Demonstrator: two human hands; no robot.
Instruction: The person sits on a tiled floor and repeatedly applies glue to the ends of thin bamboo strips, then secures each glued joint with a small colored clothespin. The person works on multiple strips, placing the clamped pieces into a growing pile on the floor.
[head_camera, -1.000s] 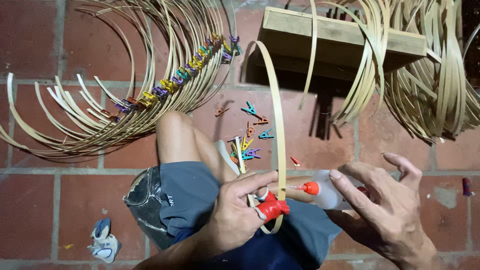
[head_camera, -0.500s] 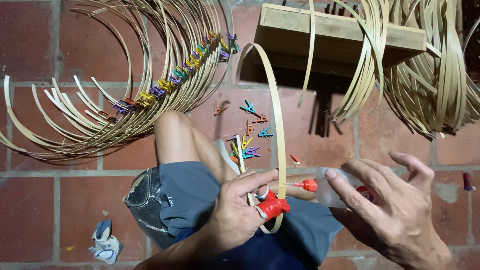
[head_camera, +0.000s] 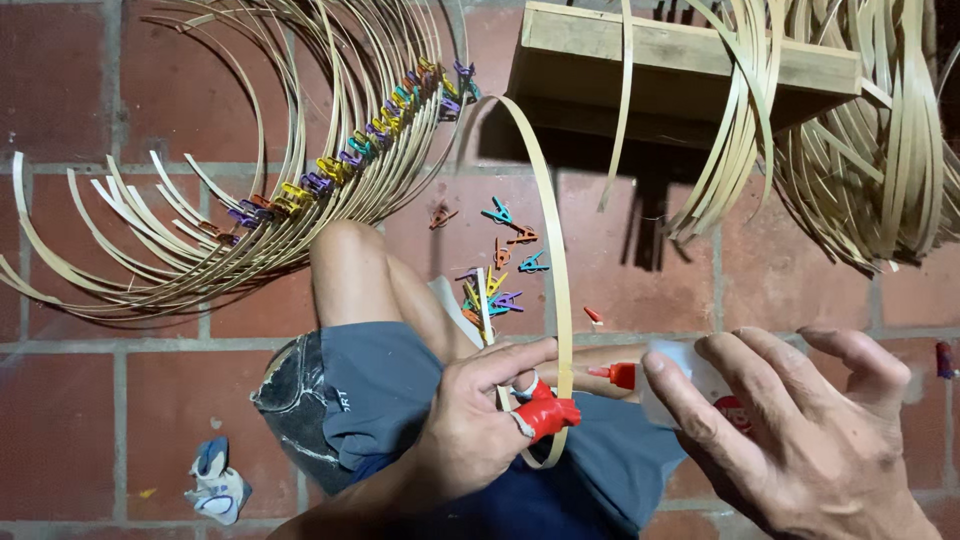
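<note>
My left hand (head_camera: 480, 425) pinches a thin bamboo strip bent into a hoop (head_camera: 556, 250), and a red clip (head_camera: 546, 412) sits on the strip's overlap at my fingertips. My right hand (head_camera: 800, 435) grips a small white glue bottle (head_camera: 690, 375) with a red nozzle (head_camera: 617, 375). The nozzle points left toward the hoop's overlap, just short of it. My bent knee (head_camera: 350, 260) and grey shorts (head_camera: 390, 390) lie under both hands.
A fan of curved bamboo strips held by coloured clips (head_camera: 350, 160) lies at the upper left. Several loose coloured clips (head_camera: 500, 260) are scattered on the brick floor (head_camera: 100, 390). A wooden stool (head_camera: 680, 70) and bundled strips (head_camera: 860, 130) fill the upper right. A crumpled rag (head_camera: 215, 485) lies lower left.
My right hand has drawn slightly away to the right with the glue bottle. My left hand keeps its hold on the hoop.
</note>
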